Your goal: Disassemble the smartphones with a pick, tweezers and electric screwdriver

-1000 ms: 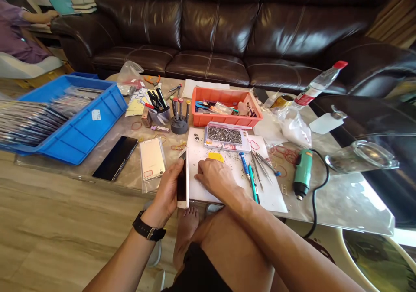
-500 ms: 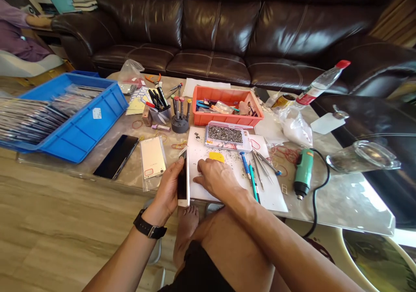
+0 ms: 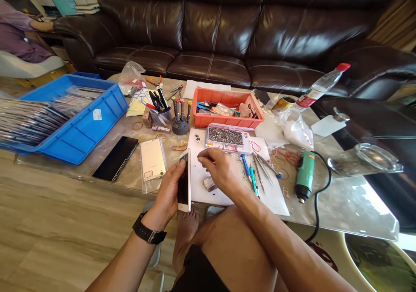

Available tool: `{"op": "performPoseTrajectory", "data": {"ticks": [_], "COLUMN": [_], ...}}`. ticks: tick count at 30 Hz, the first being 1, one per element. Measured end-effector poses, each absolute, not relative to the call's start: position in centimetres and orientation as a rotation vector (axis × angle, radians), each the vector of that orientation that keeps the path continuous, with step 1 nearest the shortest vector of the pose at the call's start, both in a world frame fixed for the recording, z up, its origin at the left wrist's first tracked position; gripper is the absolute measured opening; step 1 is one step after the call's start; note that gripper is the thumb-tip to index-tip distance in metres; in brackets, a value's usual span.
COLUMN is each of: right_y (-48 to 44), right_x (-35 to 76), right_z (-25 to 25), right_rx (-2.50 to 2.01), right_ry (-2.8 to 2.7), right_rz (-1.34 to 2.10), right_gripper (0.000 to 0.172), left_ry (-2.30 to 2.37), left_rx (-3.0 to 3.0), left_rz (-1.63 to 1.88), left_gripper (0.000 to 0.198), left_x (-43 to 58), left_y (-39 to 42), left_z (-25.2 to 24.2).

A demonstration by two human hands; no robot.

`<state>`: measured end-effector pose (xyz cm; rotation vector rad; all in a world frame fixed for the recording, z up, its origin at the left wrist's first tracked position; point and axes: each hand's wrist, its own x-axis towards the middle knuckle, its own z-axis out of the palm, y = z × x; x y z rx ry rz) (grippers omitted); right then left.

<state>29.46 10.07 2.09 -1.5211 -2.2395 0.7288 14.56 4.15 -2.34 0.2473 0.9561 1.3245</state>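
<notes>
The white smartphone was at the left edge of the white sheet, tilted with its dark screen facing right. The left hand was wrapped around it, thumb along the side. The right hand was over the sheet, fingers curled with thumb and forefinger nearly together; whether they pinched anything could not be told. A small greyish block lay on the sheet below that hand. Tweezers and a blue screwdriver lay on the sheet's right side, an orange tray stood beyond it, and a green heat gun lay right of it on the table.
</notes>
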Motion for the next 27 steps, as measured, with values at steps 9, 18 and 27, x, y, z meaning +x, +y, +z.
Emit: {"op": "performPoseTrajectory", "data": {"ticks": [9, 18, 27], "right_y": [9.83, 9.79, 9.48], "right_x": [29.14, 29.26, 29.38], "right_z": [2.12, 2.16, 2.24], "right_rx": [-1.119, -1.137, -1.106], "right_ry": [-1.601, -1.696, -1.926], "right_rz": [1.191, 1.130, 0.810], "right_gripper": [0.010, 0.009, 0.009], "left_ry": [1.049, 1.041, 1.089], "left_rx": [0.365, 0.394, 0.411], "left_rz": [1.337, 1.336, 1.365], "left_gripper": [0.036, 0.038, 0.040], "left_x": [14.75, 14.76, 14.78], "left_y": [4.09, 4.19, 4.04], "left_z": [-2.46, -2.90, -2.95]}}
